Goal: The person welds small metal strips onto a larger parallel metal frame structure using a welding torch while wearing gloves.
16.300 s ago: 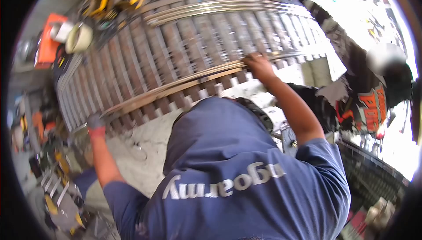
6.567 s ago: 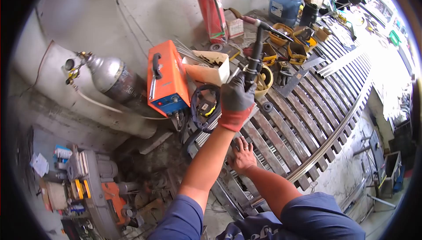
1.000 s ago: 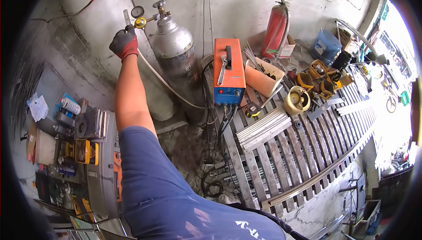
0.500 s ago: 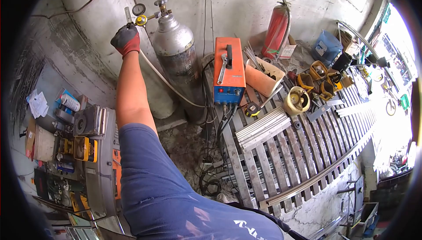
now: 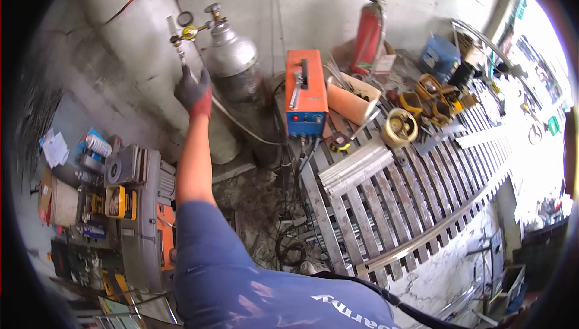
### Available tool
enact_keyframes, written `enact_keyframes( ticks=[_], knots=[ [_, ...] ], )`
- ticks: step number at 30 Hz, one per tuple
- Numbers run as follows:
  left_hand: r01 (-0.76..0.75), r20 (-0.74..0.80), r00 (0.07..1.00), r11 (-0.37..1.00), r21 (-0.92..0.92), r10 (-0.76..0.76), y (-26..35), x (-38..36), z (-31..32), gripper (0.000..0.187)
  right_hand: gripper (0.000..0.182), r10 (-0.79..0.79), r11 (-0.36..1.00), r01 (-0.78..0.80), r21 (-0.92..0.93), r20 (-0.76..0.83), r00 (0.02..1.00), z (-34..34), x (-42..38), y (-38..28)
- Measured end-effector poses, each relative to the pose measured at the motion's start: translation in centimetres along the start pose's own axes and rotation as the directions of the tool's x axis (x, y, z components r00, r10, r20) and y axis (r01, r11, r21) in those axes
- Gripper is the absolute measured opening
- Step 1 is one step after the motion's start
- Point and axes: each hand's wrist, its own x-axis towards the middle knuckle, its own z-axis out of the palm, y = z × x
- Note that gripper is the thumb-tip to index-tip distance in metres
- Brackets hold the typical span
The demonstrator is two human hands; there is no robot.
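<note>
My left hand (image 5: 194,92), in a dark glove with a red cuff, is raised at the end of my outstretched arm. Its thumb and a finger point upward with a gap between them, just below the flow meter (image 5: 173,29). A brass-coloured regulator (image 5: 190,32) with a round pressure gauge (image 5: 185,19) joins that meter to the valve (image 5: 214,10) of a grey gas cylinder (image 5: 232,51). From behind the hand a pale hose (image 5: 241,123) runs down to the right. My right hand is out of view.
An orange and blue power unit (image 5: 306,91) with a wrench (image 5: 296,89) on top stands on a slatted metal bench (image 5: 386,220). Metal strips (image 5: 356,170), a tape measure (image 5: 341,142) and a fire extinguisher (image 5: 368,36) are nearby. At left, a cluttered machine (image 5: 142,250) carries tools.
My left hand has come off the flow meter and dropped below it, its fingers now apart. The view has shifted slightly, and the fitting under the meter now shows.
</note>
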Motion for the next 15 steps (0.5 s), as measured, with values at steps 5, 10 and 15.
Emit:
enact_keyframes(
  ticks=[5,10,15],
  knots=[
    [-0.224,0.315,0.865,0.862,-0.455,0.391,5.1,-26.1,-6.8,0.039,0.066,-0.049,0.997,0.065,-0.051,0.264,0.963,-2.8,1.6,8.3],
    [-0.279,0.095,0.609,0.325,-0.904,0.787,22.9,-38.7,-20.1,0.025,0.08,-0.151,0.986,0.109,0.123,0.939,0.308,3.1,-4.2,3.1],
    [-0.323,0.086,0.112,0.118,-0.939,0.99,35.0,-40.9,-26.5,0.029,0.089,-0.387,0.85,0.251,0.463,0.872,-0.3,5.8,-10.7,3.6]
  ],
)
